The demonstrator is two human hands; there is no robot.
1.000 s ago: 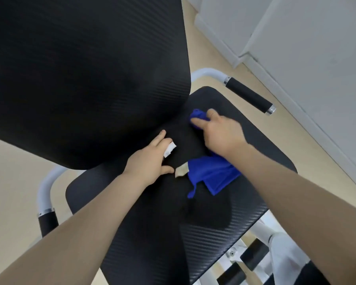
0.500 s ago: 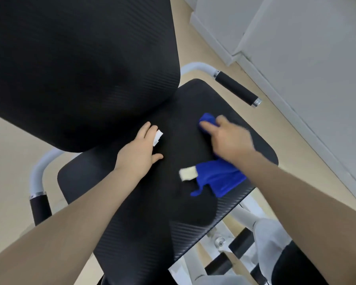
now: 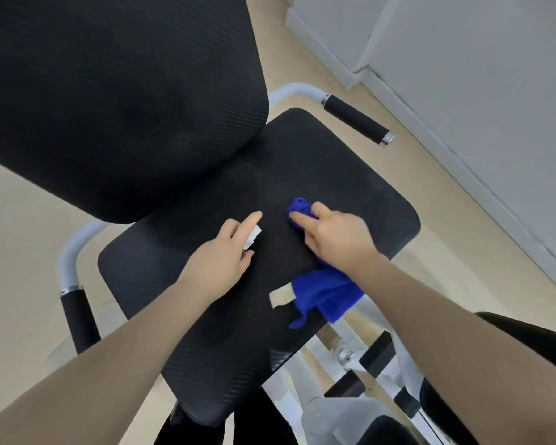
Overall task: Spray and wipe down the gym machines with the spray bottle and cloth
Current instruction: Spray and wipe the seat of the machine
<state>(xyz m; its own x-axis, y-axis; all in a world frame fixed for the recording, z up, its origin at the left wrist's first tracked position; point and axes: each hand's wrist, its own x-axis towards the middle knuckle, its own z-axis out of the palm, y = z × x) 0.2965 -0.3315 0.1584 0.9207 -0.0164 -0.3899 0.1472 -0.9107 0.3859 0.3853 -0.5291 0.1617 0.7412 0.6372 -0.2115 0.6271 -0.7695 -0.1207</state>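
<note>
**Wiping the seat pad of a gym machine with a blue cloth**

The right hand [image 3: 331, 234] presses a blue cloth [image 3: 326, 295] flat against the black seat pad [image 3: 350, 191] of a gym machine. Its fingers lie fairly straight over the bunched front of the cloth, and the rest of the cloth trails from under the palm towards the pad's near edge, a pale label [image 3: 280, 295] showing beside it. The left hand [image 3: 222, 260] hovers over the middle of the pad, just beside the right hand, gripping a small white object [image 3: 252, 238]. Its index finger points forward along the top. The object is probably the head of the spray bottle, though the bottle's body is hidden by the hand and cannot be confirmed.

Behind the seat rises a large black backrest [image 3: 116, 97] with the same woven texture. White tubular arms with black foam handles stand at either side: the handle on the right [image 3: 355, 123] sits beyond the far corner of the seat, and the handle on the left [image 3: 79, 319] sits low by the near corner. White frame parts show below the seat, over a pale floor.

Judged from this moment, the wiping of the seat is under way. No wet streaks are visible, so how much of the pad is covered cannot be told. The backrest, the handles and any other machines appear still to be done.
</note>
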